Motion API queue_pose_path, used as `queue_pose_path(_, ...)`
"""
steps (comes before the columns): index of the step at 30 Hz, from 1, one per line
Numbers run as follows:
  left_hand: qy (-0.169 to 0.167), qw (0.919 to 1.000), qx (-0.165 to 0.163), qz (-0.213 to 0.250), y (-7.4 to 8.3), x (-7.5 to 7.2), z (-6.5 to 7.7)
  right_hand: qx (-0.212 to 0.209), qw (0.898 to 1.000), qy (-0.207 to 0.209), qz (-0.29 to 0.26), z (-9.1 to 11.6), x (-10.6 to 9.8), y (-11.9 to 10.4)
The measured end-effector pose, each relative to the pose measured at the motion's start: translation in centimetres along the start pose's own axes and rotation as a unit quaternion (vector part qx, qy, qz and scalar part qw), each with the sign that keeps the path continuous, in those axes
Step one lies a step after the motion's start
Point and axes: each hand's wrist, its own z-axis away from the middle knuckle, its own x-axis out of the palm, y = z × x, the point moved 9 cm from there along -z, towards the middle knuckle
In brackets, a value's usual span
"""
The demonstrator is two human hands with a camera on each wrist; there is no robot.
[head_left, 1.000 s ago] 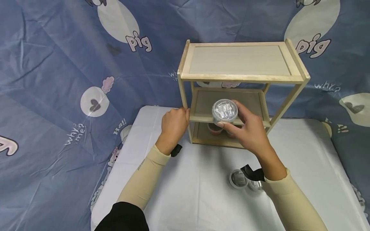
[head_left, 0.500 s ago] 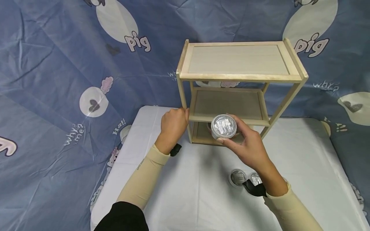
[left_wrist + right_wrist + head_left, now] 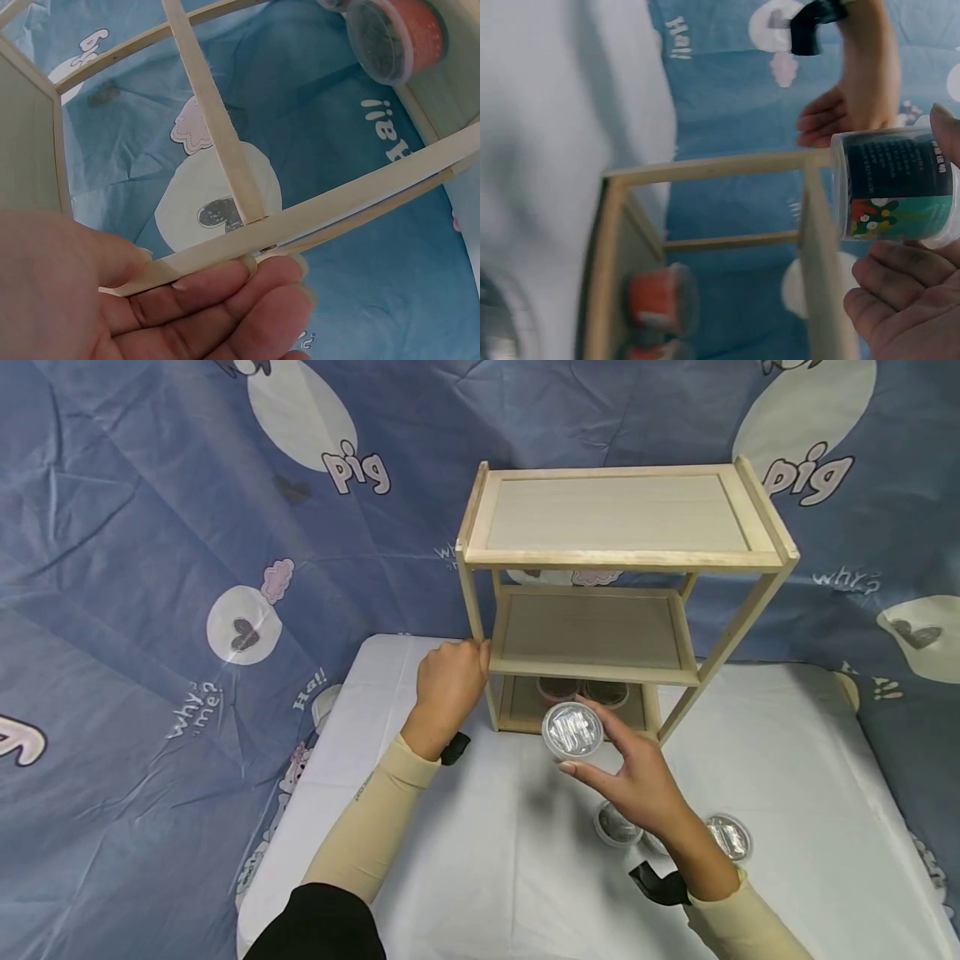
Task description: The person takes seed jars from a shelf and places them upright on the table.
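Observation:
My left hand grips the left post of a small wooden shelf. Its thumb and fingers bend around that bar in the left wrist view. In front of the lowest tier, my right hand holds a round clear tub between thumb and fingers, silvery lid facing up. The right wrist view shows a dark and green label on this tub. Two more tubs stand on the bottom tier, with orange-red sides in the right wrist view.
Several lidded tubs stand on the white table near my right forearm: one tub at left, another at right, one partly hidden between. A blue printed cloth hangs behind and to the left.
My right hand has brought the tub down and toward me, from in front of the middle tier to below it. The tubs on the bottom tier have come into view. My left hand stays on the post.

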Motion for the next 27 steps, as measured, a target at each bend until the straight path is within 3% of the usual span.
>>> queue_pose_path(16,-0.002,1.0,0.0,0.001,0.0,0.0,0.0,0.04,0.997,-0.059,0.021,3.5,3.6,7.8)
queue_pose_path(27,-0.004,1.0,0.002,0.001,0.1,-0.2,0.0,0.042,0.983,-0.161,0.078,4.5,6.7,10.2)
